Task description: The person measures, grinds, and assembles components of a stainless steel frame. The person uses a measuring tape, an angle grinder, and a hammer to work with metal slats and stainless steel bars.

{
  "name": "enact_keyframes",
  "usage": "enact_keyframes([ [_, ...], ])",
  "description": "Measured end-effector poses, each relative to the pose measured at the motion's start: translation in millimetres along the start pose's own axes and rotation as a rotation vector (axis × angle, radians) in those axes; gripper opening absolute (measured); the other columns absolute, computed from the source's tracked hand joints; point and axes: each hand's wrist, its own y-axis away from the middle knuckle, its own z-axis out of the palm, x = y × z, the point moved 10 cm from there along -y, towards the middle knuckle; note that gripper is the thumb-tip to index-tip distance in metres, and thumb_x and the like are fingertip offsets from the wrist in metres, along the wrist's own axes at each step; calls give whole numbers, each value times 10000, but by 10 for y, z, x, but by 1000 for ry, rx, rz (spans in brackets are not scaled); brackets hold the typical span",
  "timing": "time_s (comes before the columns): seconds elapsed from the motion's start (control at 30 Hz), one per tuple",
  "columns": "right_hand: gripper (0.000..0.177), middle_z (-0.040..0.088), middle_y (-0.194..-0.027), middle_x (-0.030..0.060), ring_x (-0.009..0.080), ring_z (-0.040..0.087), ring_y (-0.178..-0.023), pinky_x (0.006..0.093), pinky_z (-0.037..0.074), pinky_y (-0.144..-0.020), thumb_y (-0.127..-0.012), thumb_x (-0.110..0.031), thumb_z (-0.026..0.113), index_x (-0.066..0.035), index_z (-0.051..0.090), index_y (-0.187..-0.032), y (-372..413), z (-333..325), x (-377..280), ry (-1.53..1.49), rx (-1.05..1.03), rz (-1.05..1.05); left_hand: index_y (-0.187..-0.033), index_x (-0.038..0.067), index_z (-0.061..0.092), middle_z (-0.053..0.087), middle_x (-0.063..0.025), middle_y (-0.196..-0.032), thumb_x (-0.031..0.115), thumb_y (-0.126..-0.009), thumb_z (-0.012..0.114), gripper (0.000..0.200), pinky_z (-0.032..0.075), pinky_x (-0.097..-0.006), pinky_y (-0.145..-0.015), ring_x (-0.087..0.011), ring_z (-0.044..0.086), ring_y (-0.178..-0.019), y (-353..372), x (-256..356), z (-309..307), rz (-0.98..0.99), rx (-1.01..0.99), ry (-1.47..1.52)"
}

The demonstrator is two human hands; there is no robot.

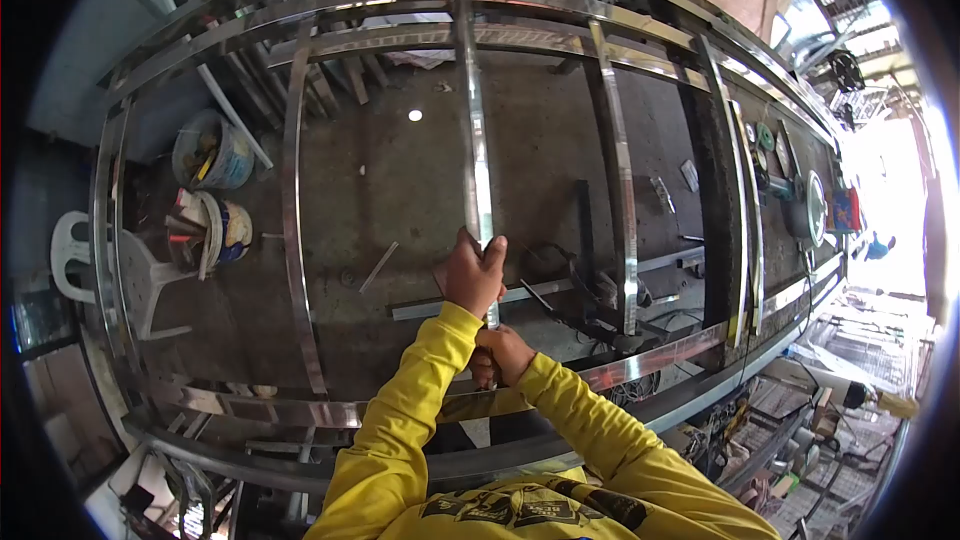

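Note:
A shiny metal bar (477, 130) runs from the far rail of a large metal frame (250, 407) toward my body, at the middle of the view. My left hand (474, 275) is wrapped round this bar, thumb on top. Closer to my body, my right hand (502, 355) is closed round the same bar near its near end, just above the frame's near rail. Both wrists are in yellow sleeves. Similar crossbars stand to the left (292, 200) and right (618, 180) of my hands.
Two buckets, one upper (232, 158) and one lower (234, 230), stand at the left beside a white plastic chair (150, 275). Metal pieces and cables (600, 290) lie on the floor beneath the frame. A round metal container (812, 210) is at the right.

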Motion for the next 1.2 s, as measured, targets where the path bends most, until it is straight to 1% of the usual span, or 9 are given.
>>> enact_keyframes([
  [0.1, 187, 413, -538, 7, 159, 389, -442, 341, 373, -487, -796, -204, 529, -138, 457, -638, -72, 78, 162, -106, -188, 142, -1034, -11, 495, 631, -238, -754, 311, -898, 667, 390, 525, -521, -679, -508, 633, -757, -35, -29, -82, 252, 179, -265],
  [0.23, 261, 330, -482, -11, 152, 352, -419, 352, 349, -477, -708, -275, 561, -166, 382, -552, -57, 328, 233, -174, -624, 209, -1071, 77, 511, 519, 0, -737, 186, -881, 662, 266, 462, -305, -456, -116, 532, -553, 25, -152, 76, -133, -199, 265],
  [0.33, 235, 352, -490, -2, 149, 370, -421, 350, 342, -463, -719, -266, 569, -168, 408, -578, -39, 440, 170, -244, -668, 183, -1050, 172, 533, 457, 32, -646, 116, -901, 631, 187, 384, -245, -407, -104, 430, -442, 29, -136, 274, -296, -535, 924],
  [0.43, 217, 439, -533, 13, 185, 454, -441, 378, 393, -479, -769, -292, 595, -128, 524, -644, -157, 264, 154, -135, -387, 60, -993, 134, 531, 473, 19, -628, 98, -899, 628, 140, 393, -265, -388, -116, 440, -424, 3, -154, 191, -262, -368, 660],
  [0.47, 271, 583, -630, 86, 254, 598, -536, 427, 499, -577, -816, -305, 608, -55, 614, -710, -181, 105, -142, 307, -200, -389, -976, 116, 529, 484, 11, -627, 96, -897, 629, 130, 398, -272, -380, -122, 445, -416, 9, -140, 127, -252, -260, 540],
  [0.57, 378, 699, -804, 182, 297, 700, -687, 429, 549, -671, -848, -350, 617, 17, 683, -912, 217, -160, -341, 691, 731, -520, -939, 63, 511, 463, -19, -601, 90, -864, 638, 150, 415, -304, -371, -125, 441, -405, -151, -190, -39, -103, -27, 89],
  [0.73, 276, 540, -550, 74, 219, 600, -504, 403, 477, -479, -837, -261, 588, -32, 616, -685, -225, -10, -132, 287, -42, -252, -925, -1, 512, 518, -67, -621, 64, -858, 651, 167, 461, -331, -383, -158, 492, -405, 131, 212, -82, 91, 166, -191],
  [0.9, 271, 383, -546, -5, 143, 386, -433, 312, 326, -423, -843, -229, 625, -140, 473, -637, -180, 252, 3, 34, -371, -55, -941, 145, 560, 411, 34, -596, 141, -885, 689, 140, 378, -270, -430, -101, 404, -468, 99, -344, 243, -389, -426, 630],
  [1.2, 369, 673, -822, 179, 330, 632, -663, 421, 508, -634, -828, -274, 673, 36, 602, -1017, -85, -347, -336, 767, 485, -595, -875, 109, 516, 507, -19, -525, 163, -886, 733, 224, 415, -314, -372, -154, 499, -373, 63, -137, 228, -85, -387, 528],
])
